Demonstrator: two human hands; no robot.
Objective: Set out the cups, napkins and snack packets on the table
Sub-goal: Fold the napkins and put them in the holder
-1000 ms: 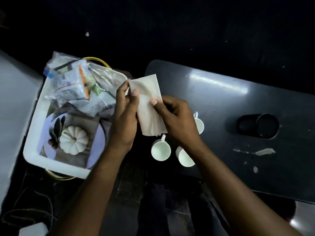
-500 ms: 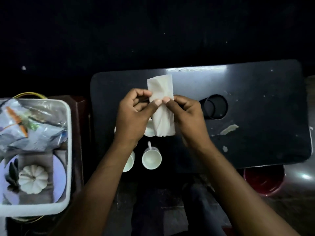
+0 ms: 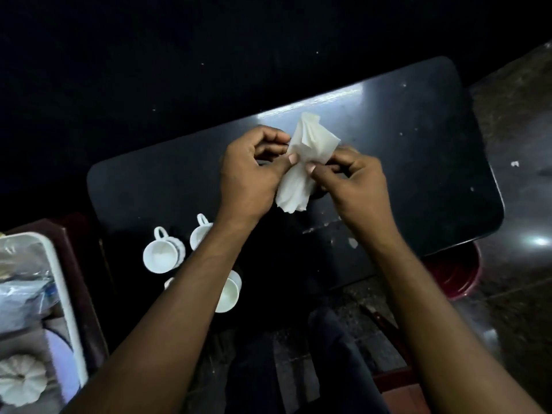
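Pinching a crumpled white napkin (image 3: 301,162) between them, the left hand (image 3: 251,180) and right hand (image 3: 355,186) hold it above the middle of the dark bench (image 3: 418,144), nearer its far edge. The fingers (image 3: 291,159) and thumb of each hand grasp it at its narrowed waist, and its ends fan out above and below.

Three white cups (image 3: 161,253) stand by the near left corner, two of them partly hidden behind the left forearm. Toward the right edge the bench shows dark surface with a few pale flecks. Off the left edge, apart from the bench, a white tray (image 3: 70,309) holds snack packets (image 3: 21,297) and a white pumpkin (image 3: 21,377).
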